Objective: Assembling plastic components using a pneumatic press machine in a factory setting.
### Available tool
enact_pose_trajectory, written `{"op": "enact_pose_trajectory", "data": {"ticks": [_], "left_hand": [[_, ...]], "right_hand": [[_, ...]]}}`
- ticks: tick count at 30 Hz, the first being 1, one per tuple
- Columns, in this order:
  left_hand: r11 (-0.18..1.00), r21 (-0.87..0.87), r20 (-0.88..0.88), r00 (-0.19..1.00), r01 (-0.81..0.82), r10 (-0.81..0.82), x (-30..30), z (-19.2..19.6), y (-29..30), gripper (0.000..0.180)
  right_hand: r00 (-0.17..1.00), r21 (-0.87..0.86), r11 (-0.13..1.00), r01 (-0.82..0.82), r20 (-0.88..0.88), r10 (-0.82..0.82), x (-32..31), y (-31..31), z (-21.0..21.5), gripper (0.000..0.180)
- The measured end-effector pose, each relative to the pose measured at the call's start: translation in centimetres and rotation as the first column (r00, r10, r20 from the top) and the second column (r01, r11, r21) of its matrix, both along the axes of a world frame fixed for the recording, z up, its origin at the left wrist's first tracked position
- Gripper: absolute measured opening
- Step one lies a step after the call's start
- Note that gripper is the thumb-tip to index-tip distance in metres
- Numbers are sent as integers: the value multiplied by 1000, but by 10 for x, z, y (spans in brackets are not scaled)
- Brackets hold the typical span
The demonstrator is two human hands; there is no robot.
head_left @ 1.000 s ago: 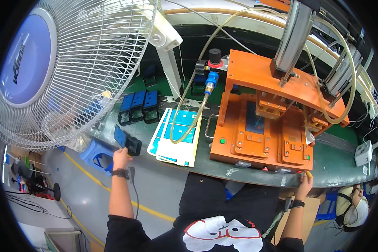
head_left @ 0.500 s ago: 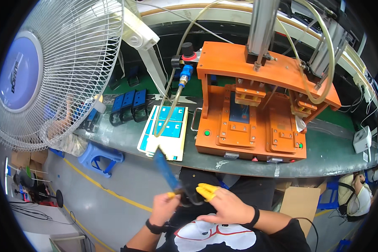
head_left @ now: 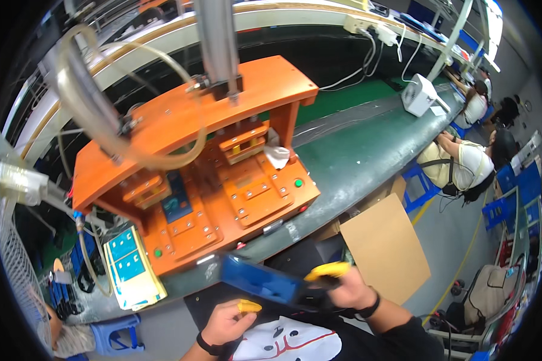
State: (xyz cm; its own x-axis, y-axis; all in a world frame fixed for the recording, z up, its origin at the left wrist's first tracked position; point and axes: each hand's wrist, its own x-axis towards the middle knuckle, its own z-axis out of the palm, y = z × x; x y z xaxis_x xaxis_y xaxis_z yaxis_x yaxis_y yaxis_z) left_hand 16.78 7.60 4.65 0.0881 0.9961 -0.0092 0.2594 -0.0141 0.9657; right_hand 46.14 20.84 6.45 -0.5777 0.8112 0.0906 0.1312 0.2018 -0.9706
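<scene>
My right hand (head_left: 350, 290), with yellow finger covers, grips the right end of a flat blue-faced part with a black frame (head_left: 262, 281). The part is tilted and somewhat blurred, held in front of the bench edge. My left hand (head_left: 227, 323) is to the lower left, apart from the part; its fingers are curled in, with nothing visible in them and a yellow cover on a fingertip. An orange two-station press (head_left: 193, 129) stands on the bench beyond my hands. In its left station lies a dark blue panel (head_left: 176, 201).
Left of the press are cream sheets with teal pieces (head_left: 141, 292), several blue-topped black parts (head_left: 60, 295) and a fan's wire guard (head_left: 12, 265). Cardboard (head_left: 385, 249) stands right of my lap. A white box-shaped device (head_left: 418, 96) sits along the green bench (head_left: 355, 162); people sit farther right.
The view has swung right. The blue-faced part has turned from upright to nearly level, and my left hand has come away from it, leaving it in my right hand.
</scene>
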Motion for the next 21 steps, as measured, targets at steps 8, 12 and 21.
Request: {"op": "enact_pose_trajectory", "data": {"ticks": [8,12,21], "left_hand": [[986,-165,-127,991,18,-39,-3,-24,43,17],[998,-2,-166,985,-55,54,-8,-22,55,17],[973,14,-243,943,-231,227,-1,12,52,13]], "right_hand": [[522,-519,676,523,-431,-736,110,135,-36,19],[547,-554,650,519,-369,-751,84,265,-89,14],[783,150,778,610,32,-621,-97,492,-158,37]]}}
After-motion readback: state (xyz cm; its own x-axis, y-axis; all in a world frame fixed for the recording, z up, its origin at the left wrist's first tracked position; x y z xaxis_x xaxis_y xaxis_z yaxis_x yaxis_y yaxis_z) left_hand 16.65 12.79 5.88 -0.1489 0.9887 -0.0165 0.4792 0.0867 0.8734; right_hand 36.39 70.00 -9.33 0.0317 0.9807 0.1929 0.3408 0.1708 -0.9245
